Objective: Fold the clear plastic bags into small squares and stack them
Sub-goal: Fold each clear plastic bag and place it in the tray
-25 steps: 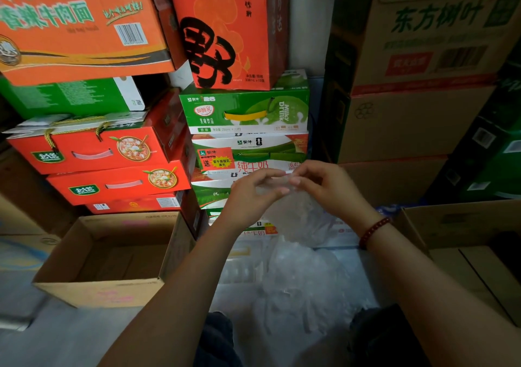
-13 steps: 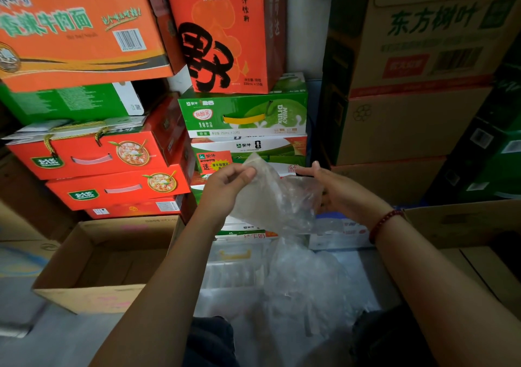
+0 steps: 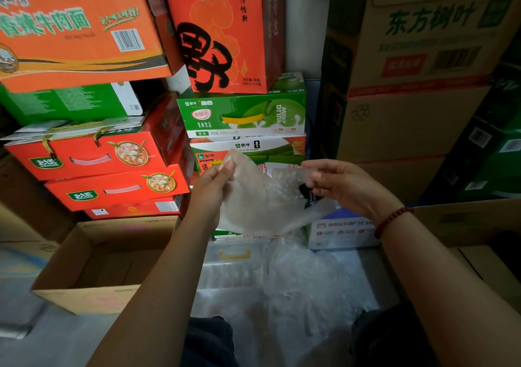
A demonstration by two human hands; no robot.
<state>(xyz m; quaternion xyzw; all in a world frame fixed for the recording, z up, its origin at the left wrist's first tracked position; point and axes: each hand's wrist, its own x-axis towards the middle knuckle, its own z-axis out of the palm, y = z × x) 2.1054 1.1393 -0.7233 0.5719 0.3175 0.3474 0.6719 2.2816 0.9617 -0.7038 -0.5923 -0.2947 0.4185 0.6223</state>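
Note:
A clear plastic bag (image 3: 259,197) hangs spread in the air between both hands, in front of stacked drink cartons. My left hand (image 3: 211,186) pinches its upper left corner between thumb and fingers. My right hand (image 3: 344,183) pinches the bag's upper right edge; a red bead bracelet sits on that wrist. Below the hands lies a crumpled heap of more clear plastic bags (image 3: 304,287) on a pale surface between my knees.
An open cardboard box (image 3: 93,296) stands at the lower left, another open cardboard box (image 3: 465,220) at the right. Red, orange and green cartons (image 3: 242,112) are stacked close behind. A clear plastic tray (image 3: 231,270) lies under the bags.
My hands have moved apart, left hand going left and right hand right, and the bag that was bunched between them is now stretched open.

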